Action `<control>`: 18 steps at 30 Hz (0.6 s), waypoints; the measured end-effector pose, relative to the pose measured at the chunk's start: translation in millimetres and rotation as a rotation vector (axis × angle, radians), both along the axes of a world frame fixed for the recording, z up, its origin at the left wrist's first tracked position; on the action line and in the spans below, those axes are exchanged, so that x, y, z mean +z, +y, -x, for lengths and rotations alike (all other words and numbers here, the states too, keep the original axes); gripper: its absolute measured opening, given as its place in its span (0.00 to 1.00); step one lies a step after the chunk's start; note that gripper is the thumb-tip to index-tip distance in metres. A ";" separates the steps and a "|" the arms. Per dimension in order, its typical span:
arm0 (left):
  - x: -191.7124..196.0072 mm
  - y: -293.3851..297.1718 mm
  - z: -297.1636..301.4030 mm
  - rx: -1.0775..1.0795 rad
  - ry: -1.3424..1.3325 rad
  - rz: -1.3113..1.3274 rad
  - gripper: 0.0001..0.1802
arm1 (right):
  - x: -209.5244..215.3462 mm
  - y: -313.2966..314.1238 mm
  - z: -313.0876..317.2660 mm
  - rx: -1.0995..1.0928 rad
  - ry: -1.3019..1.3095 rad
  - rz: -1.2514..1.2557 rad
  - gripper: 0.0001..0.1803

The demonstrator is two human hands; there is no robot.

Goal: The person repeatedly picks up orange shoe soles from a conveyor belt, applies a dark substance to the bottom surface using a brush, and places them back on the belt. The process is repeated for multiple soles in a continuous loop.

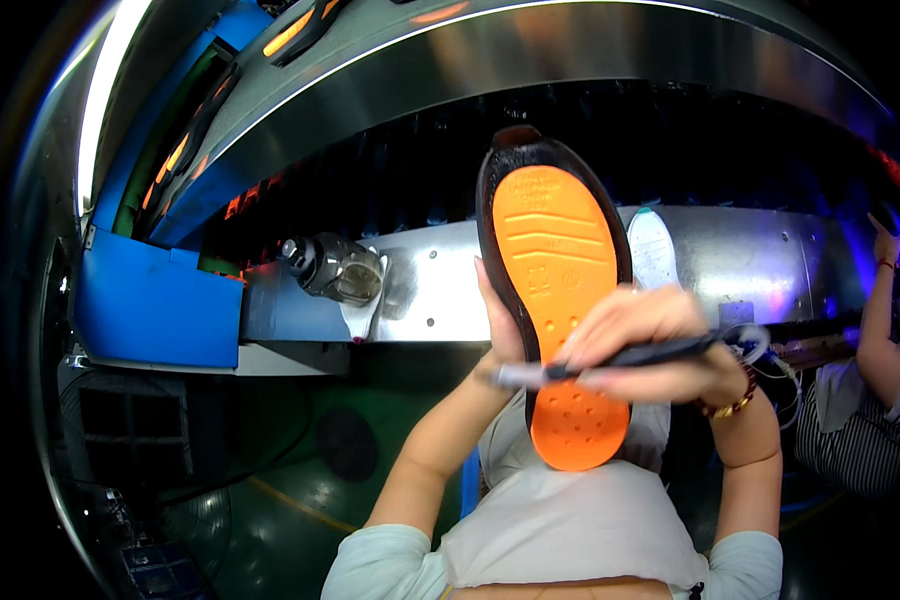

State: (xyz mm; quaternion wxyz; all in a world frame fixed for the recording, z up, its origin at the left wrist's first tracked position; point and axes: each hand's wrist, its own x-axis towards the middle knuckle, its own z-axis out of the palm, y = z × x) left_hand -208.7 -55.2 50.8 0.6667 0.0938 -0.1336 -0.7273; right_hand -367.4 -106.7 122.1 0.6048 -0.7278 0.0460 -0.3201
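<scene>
A long shoe sole, orange in the middle with a raised black rim, is held up in front of me, its heel toward my lap. My left hand grips its left edge, the fingers partly hidden behind it. Across the lower part of the sole, my right hand is closed round a brush with a dark handle. The brush's pale tip points left near the sole's left edge and is smeared by motion; whether it touches the sole I cannot tell.
Beyond the sole runs a metal ledge, carrying a dark-capped bottle at left and a white shoe-shaped piece at right. A conveyor belt with orange-and-black soles curves behind. A blue box stands left. Another person's arm shows far right.
</scene>
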 end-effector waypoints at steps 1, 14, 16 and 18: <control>-2.8 1.7 -3.2 -0.079 0.253 0.115 0.46 | -0.2 -6.1 4.8 -0.073 -0.065 -0.104 0.09; 14.6 -24.3 -8.5 0.179 -0.281 0.155 0.55 | -10.8 -7.8 15.8 -0.208 0.033 0.086 0.09; 15.8 -27.4 -13.0 0.193 -0.227 0.187 0.56 | -3.7 6.5 16.3 -0.070 0.008 0.192 0.08; 18.0 -29.5 -16.4 0.247 -0.161 0.154 0.56 | -1.5 7.6 20.2 -0.021 -0.003 0.076 0.08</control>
